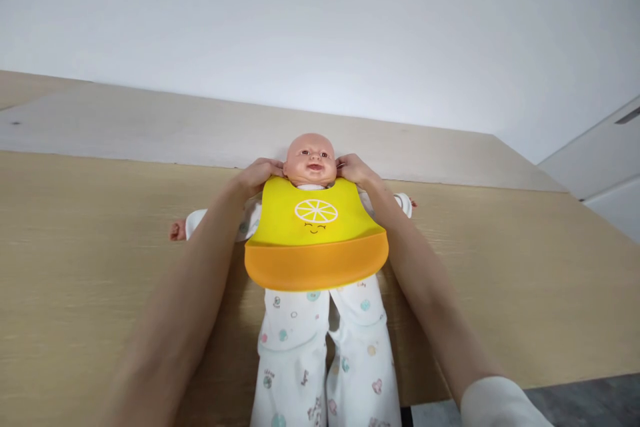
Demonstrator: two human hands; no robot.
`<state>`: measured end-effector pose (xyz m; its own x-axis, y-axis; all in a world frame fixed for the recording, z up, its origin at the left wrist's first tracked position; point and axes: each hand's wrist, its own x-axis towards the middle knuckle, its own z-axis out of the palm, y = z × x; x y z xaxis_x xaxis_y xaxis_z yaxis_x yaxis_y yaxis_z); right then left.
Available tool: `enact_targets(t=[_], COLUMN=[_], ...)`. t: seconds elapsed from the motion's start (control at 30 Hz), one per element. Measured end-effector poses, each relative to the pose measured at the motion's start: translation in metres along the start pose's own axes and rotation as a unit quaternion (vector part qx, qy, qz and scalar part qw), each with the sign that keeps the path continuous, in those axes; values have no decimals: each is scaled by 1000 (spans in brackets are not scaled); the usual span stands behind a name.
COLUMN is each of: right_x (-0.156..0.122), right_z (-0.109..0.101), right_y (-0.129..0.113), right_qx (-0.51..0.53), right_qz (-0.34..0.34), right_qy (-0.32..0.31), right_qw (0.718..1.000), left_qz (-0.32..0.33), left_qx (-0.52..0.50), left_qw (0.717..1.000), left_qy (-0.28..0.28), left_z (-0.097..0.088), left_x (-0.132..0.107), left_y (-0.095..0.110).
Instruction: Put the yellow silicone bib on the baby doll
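A baby doll (311,150) in a white patterned outfit lies on its back with its arms spread. Over its chest lies a yellow bib (280,207) with a white citrus slice print and an orange catch pocket (316,263). My left hand (261,173) is closed on the bib's upper corner at one side of the doll's neck. At the other side, my right hand (351,167) grips the opposite upper corner. Fingertips of both hands are partly hidden beside and behind the neck, and the strap ends cannot be seen.
The doll rests on a light wooden table (90,247), its legs reaching toward the near edge. Behind its head runs a pale grey strip (200,127) along a white wall (300,27). Grey floor (590,403) shows at the lower right.
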<state>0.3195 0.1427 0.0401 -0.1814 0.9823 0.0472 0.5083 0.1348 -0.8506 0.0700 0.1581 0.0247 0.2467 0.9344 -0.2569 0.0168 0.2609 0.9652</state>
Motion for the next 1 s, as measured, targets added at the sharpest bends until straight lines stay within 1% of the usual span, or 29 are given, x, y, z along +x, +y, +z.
enact_targets(t=[0.13, 0.23, 0.4, 0.57, 0.77, 0.87, 0.93, 1.0], right_x=[3, 12, 23, 26, 22, 13, 3, -11], right_z=[0, 1, 0, 1, 0, -3, -5, -8], right_y=[1, 5, 14, 19, 20, 17, 16, 15], right_qx=[-9, -10, -5, 9, 26, 66, 85, 94], right_qz=[11, 17, 32, 30, 40, 63, 67, 62], right_qy=[-11, -19, -41, -46, -60, -52, -27, -6], right_qw=[1000, 1000, 999, 998, 997, 994, 994, 994], left_qz=[-2, -6, 6, 18, 44, 48, 61, 73], left_qx=[0, -9, -6, 4, 7, 25, 57, 75], left_qw=[1000, 1000, 1000, 999, 999, 997, 993, 988], left_qy=[-11, 0, 14, 27, 18, 51, 84, 113], left_z=[-1, -1, 3, 5, 4, 7, 9, 10], left_x=[1, 2, -1, -3, -1, -5, -11, -23], left_y=[-4, -7, -8, -9, -13, -12, -8, -3])
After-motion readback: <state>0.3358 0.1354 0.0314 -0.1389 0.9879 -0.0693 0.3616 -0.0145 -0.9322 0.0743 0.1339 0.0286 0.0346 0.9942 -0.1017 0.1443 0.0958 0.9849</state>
